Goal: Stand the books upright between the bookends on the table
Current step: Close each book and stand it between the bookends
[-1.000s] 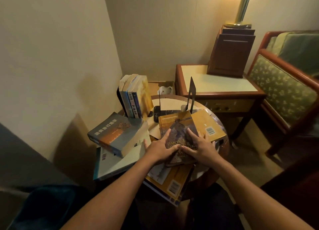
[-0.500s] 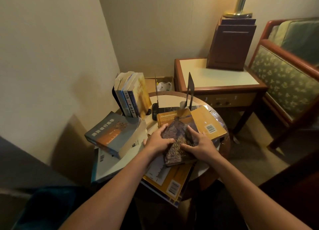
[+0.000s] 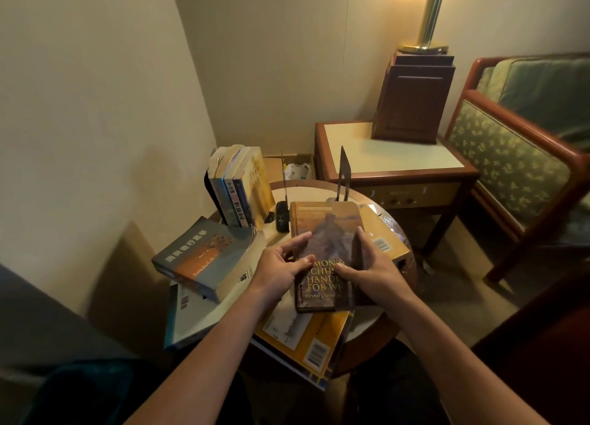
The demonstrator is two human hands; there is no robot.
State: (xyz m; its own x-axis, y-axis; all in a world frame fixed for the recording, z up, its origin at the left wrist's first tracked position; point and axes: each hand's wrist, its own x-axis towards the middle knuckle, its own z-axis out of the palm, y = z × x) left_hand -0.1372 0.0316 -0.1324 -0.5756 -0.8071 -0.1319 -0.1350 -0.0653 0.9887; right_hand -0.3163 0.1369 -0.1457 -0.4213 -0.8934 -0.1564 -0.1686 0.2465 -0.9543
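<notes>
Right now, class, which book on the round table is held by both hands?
The brown book with gold cover lettering, gripped between the left hand and right hand; the blue-and-orange book and yellow books lie unheld.

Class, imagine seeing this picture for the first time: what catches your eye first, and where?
First, the brown handbook at the middle of the round table, gripped at its side edges by the left hand and the right hand. Next, the row of upright books at the table's far left, and the glowing brass lamp at the top right.
</notes>
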